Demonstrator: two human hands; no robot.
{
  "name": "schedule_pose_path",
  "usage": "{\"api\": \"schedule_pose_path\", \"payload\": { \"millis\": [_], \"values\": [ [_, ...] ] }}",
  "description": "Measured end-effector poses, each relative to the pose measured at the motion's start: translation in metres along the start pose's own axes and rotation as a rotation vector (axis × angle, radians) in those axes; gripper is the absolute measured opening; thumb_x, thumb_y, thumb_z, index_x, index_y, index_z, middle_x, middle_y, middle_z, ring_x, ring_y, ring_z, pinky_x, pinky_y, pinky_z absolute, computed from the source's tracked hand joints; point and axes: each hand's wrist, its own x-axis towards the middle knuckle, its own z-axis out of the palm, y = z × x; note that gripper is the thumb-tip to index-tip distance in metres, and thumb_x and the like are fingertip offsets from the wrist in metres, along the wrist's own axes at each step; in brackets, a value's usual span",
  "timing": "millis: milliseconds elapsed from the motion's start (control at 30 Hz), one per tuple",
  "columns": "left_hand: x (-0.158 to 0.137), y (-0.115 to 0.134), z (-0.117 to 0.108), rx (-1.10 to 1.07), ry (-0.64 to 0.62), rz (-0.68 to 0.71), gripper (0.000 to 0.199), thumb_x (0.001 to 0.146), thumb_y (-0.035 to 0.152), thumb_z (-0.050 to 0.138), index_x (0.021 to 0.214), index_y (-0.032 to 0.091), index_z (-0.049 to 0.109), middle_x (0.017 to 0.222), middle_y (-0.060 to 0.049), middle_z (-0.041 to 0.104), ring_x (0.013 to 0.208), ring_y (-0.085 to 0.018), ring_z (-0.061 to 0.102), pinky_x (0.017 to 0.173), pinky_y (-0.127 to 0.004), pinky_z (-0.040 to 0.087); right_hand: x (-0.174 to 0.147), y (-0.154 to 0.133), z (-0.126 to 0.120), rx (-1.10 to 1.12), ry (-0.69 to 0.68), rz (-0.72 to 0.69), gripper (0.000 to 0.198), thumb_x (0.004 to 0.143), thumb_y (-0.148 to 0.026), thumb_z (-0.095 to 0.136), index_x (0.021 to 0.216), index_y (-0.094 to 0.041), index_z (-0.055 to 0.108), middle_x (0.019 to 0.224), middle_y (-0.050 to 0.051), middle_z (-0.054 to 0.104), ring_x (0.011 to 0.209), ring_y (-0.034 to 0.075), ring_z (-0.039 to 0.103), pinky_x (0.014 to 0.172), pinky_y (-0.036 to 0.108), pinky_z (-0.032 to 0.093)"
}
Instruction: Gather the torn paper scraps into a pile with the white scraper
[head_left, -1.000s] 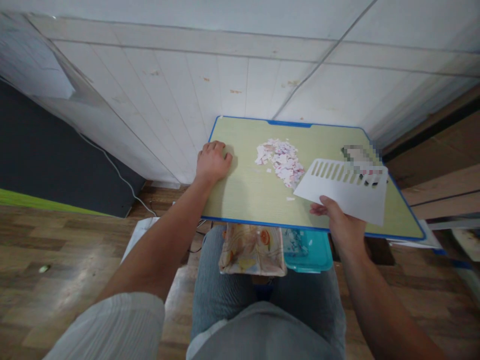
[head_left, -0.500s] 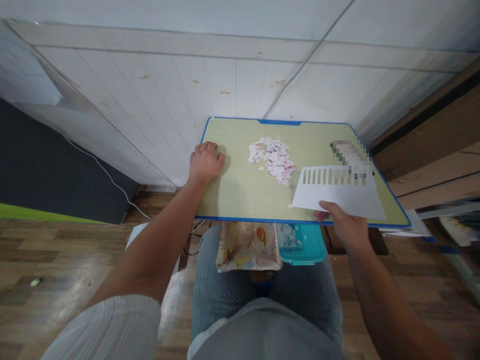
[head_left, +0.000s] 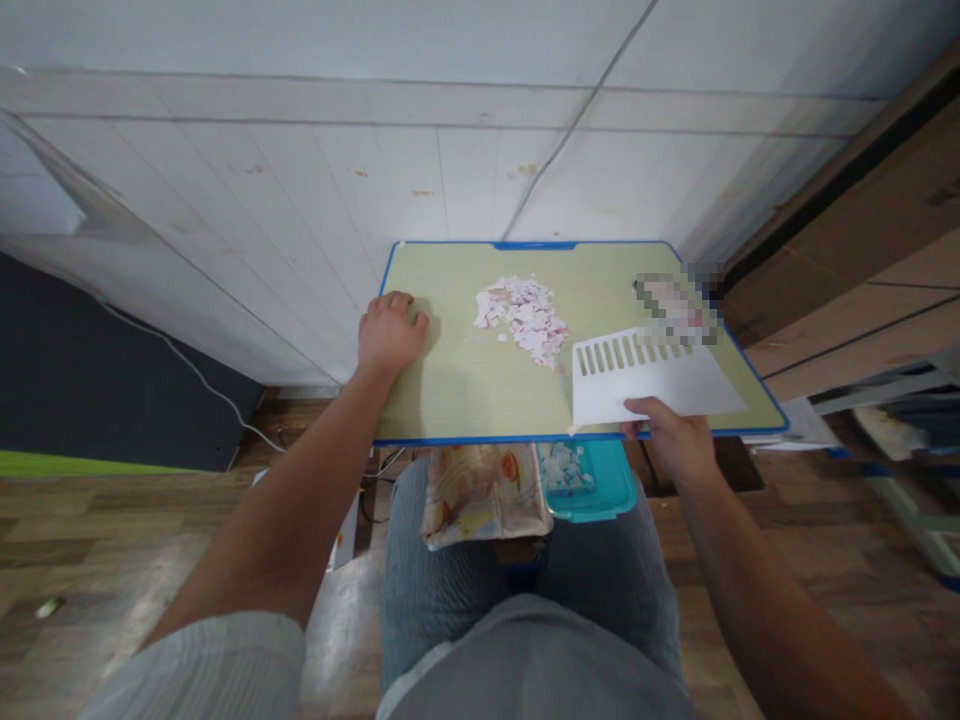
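Observation:
My left hand lies at the left edge of a small folding table with a pale green top and blue rim; its fingers are slightly bent and the thumb stands apart, with nothing seen in it. My right hand pinches the near edge of a white slotted sheet, thumb on top and fingers underneath. A row of narrow cut-outs runs along the sheet's far side. Left of the sheet, a loose heap of small white and pinkish paper pieces is spread on the tabletop.
A blurred-out phone-like object lies at the table's right. Below the near edge, a patterned fabric-like container and a turquoise plastic tub with small pieces rest by my lap. A white panelled wall stands behind.
The whole view has shifted, so the table appears further left. The slotted sheet has tilted a little in my right hand. My left hand stays at the table edge.

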Motion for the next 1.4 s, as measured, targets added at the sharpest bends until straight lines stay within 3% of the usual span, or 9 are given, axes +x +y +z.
{"api": "schedule_pose_path", "payload": {
  "millis": [467, 633, 800, 1100, 1200, 1400],
  "values": [
    [0.000, 0.000, -0.001, 0.017, 0.013, 0.003, 0.046, 0.104, 0.035, 0.053, 0.139, 0.014, 0.073, 0.149, -0.021, 0.074, 0.144, -0.042, 0.062, 0.121, -0.056, 0.053, -0.003, -0.012, -0.004, -0.077, -0.171, -0.049, 0.028, 0.068, -0.036, 0.074, 0.044, -0.028, 0.062, 0.045, 0.002, 0.058, 0.044, 0.019, 0.053, 0.046, 0.034, 0.049],
    [-0.001, 0.001, -0.002, 0.008, 0.012, -0.007, 0.044, 0.104, 0.033, 0.053, 0.139, 0.015, 0.072, 0.149, -0.021, 0.073, 0.145, -0.041, 0.062, 0.122, -0.056, 0.053, -0.001, -0.009, -0.005, -0.085, -0.149, -0.024, 0.028, 0.071, -0.037, 0.076, 0.047, -0.028, 0.065, 0.048, 0.002, 0.062, 0.046, 0.020, 0.057, 0.049, 0.034, 0.053],
    [-0.001, 0.001, -0.002, 0.009, 0.000, 0.001, 0.046, 0.104, 0.035, 0.052, 0.139, 0.012, 0.072, 0.148, -0.023, 0.073, 0.143, -0.041, 0.063, 0.121, -0.057, 0.053, 0.004, -0.003, -0.012, -0.103, -0.215, -0.024, 0.034, 0.075, -0.038, 0.076, 0.046, -0.029, 0.060, 0.047, 0.002, 0.059, 0.044, 0.019, 0.055, 0.048, 0.035, 0.052],
    [-0.002, 0.001, 0.000, -0.007, 0.011, 0.000, 0.045, 0.104, 0.034, 0.053, 0.138, 0.013, 0.073, 0.146, -0.022, 0.074, 0.141, -0.041, 0.063, 0.122, -0.055, 0.053, 0.009, 0.000, -0.004, -0.004, -0.094, -0.044, 0.029, 0.076, -0.043, 0.092, 0.076, -0.023, 0.071, 0.061, 0.002, 0.071, 0.050, 0.020, 0.065, 0.051, 0.035, 0.059],
    [-0.002, 0.001, -0.001, 0.002, 0.010, -0.010, 0.045, 0.104, 0.034, 0.053, 0.138, 0.013, 0.073, 0.146, -0.022, 0.074, 0.142, -0.041, 0.063, 0.122, -0.055, 0.053, 0.024, -0.004, 0.006, 0.039, -0.001, -0.049, 0.033, 0.072, -0.043, 0.092, 0.085, -0.021, 0.071, 0.062, 0.003, 0.073, 0.045, 0.019, 0.063, 0.044, 0.031, 0.052],
    [-0.003, 0.002, -0.001, -0.010, 0.013, -0.007, 0.044, 0.104, 0.034, 0.053, 0.138, 0.014, 0.073, 0.147, -0.021, 0.073, 0.142, -0.041, 0.062, 0.121, -0.056, 0.053, 0.069, -0.016, 0.038, 0.001, 0.115, -0.006, 0.024, 0.064, -0.034, 0.080, 0.079, -0.023, 0.065, 0.054, 0.003, 0.070, 0.039, 0.018, 0.059, 0.037, 0.027, 0.042]
  ]
}}
